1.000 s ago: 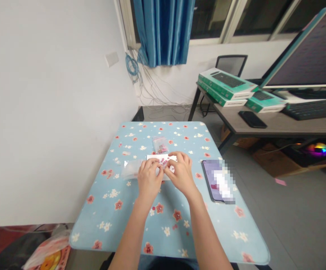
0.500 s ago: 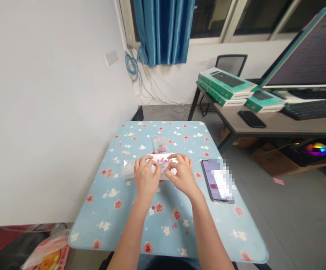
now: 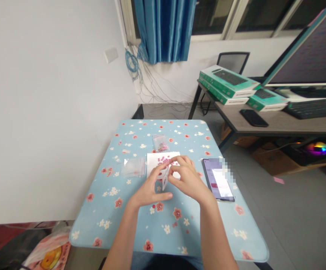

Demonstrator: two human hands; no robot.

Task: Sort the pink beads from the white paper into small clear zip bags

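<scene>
Your counter [image 3: 80, 228] is wearing a pale blue cover [image 3: 101, 210] printed with red and white flowers. A small clear bag [image 3: 160, 143] of pink bits [image 3: 163, 147] is lying toward the far edge, with a white sheet [image 3: 152, 161] sitting just below it. A second clear bag [image 3: 133, 167] is lying left of the sheet, and a phone [image 3: 218, 179] is resting to the right, its screen lit.
</scene>
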